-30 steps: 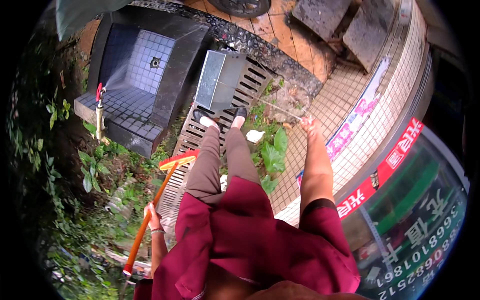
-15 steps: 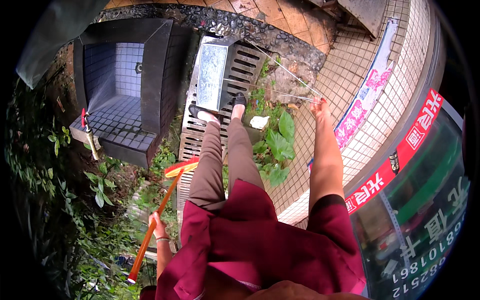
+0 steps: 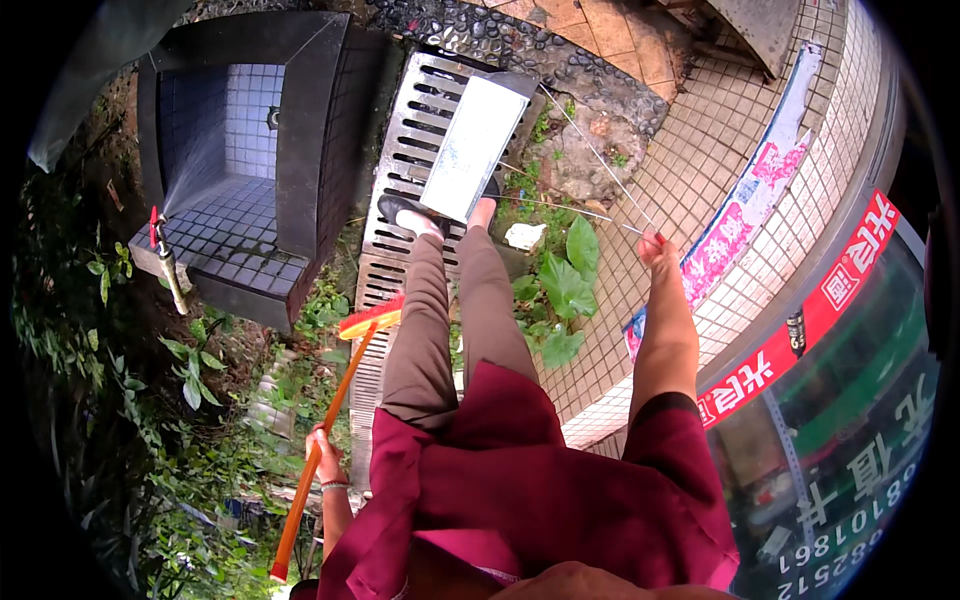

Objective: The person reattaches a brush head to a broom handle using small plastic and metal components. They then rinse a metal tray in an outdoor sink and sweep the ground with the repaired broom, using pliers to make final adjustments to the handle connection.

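Observation:
My right hand [image 3: 656, 250] is closed around the end of a thin wire handle [image 3: 597, 157]. The wires run to a silvery sheet-metal dustpan [image 3: 470, 148], which hangs tilted above the slotted drain cover in front of my feet and hides part of one shoe. On the other side, my left hand [image 3: 328, 464] grips the orange handle of a broom [image 3: 343, 402]. Its yellow head with red bristles is beside my left shin, over the grating. The broom handle slants down past my wrist toward the lower left.
At the left a red-handled tap [image 3: 160, 240] sprays water into a blue-tiled basin [image 3: 240, 262] with a dark frame. A slotted drain cover [image 3: 385, 240] runs under my feet. Leafy plants [image 3: 568, 285], a pale stone [image 3: 525, 236] and a curved tiled ledge [image 3: 690, 170] lie to the right.
The dustpan has swung to the right and tilted, its top leaning rightward. My right hand has moved slightly right and down. The broom has shifted a little to the right in my left hand.

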Motion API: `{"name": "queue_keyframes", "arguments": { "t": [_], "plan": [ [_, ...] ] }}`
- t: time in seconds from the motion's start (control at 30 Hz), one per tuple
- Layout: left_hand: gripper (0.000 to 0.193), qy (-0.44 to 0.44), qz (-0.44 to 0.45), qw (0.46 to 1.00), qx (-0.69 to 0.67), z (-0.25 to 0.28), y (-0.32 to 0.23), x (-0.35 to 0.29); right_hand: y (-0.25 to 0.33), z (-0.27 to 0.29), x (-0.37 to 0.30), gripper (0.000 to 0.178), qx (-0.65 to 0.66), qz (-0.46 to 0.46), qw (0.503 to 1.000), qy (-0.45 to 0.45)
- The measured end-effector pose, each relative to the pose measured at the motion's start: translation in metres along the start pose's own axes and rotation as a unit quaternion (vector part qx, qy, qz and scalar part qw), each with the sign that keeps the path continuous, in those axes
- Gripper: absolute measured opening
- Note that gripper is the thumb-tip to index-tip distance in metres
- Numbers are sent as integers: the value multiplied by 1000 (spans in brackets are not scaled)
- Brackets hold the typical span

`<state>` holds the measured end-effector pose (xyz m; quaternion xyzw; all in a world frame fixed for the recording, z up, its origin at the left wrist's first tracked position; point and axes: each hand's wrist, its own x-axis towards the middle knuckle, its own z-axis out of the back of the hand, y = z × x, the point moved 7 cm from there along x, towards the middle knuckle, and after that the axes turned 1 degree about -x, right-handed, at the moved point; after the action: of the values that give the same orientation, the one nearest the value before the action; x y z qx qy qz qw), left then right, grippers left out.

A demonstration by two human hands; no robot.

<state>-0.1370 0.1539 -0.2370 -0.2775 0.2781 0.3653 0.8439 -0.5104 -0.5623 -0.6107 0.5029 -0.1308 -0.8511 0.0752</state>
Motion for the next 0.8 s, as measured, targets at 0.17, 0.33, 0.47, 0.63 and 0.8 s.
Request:
{"name": "queue_keyframes", "arguments": {
  "t": [0.17,0.33,0.47,0.63,0.8],
  "plan": [
    [24,35,-9,999,13,-10,9,9,4,3,4,23,-36,-17,999,-32],
    [27,29,-12,999,13,-9,33,5,-11,-4,-18,39,-51,12,997,-50],
    [27,41,14,999,-14,-8,50,3,-53,-12,-41,49,-55,10,998,-6],
    [19,19,-40,997,-64,-8,72,-9,-136,-110,-175,32,-327,50,922,199],
    [17,13,9,998,-59,-2,98,-11,-207,-207,-352,25,-379,15,839,389]
  ]
}}
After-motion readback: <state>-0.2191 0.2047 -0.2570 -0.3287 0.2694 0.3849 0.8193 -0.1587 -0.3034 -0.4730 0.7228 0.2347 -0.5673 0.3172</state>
